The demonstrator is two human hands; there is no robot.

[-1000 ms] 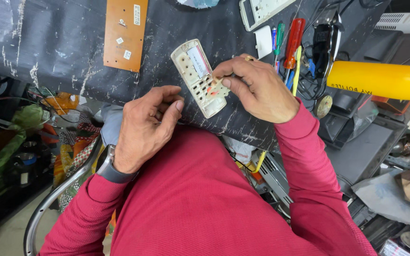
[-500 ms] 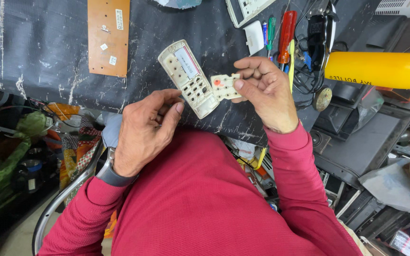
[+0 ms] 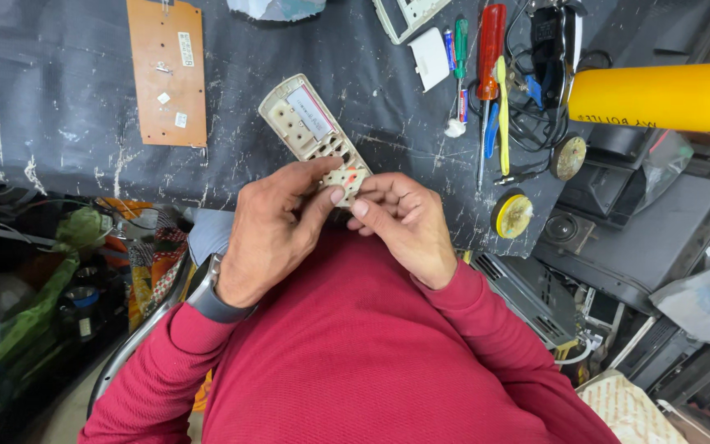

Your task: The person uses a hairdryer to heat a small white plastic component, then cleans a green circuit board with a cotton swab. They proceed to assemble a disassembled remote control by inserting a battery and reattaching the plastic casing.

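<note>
Head view, reading left to right. At about 10 o'clock on the dark bench [image 3: 59, 99] I see a brown circuit board [image 3: 166, 72] lying flat, well apart from the hands. Left hand [image 3: 277, 226] comes next: closed in a pinch, thumb and forefinger on the near end of the remote shell [image 3: 310, 123]. The shell is beige, with its long axis running from about 11 o'clock at the far end to 5 o'clock at the near end, so it lies ahead of both hands and up-left of them, and only its near end sits between the fingertips. At that end a small white keypad [image 3: 345, 178] with red spots is held against the shell. Right hand [image 3: 404, 226] is closed too, fingertips pinching the keypad from the 3 o'clock side. Both hands touch; I judge the left nearer to the shell body, the right nearer to the keypad. Further right, at 1 o'clock, lie a red screwdriver [image 3: 489, 49] and other tools, then a yellow cylinder [image 3: 659, 97] at 2 o'clock.
</note>
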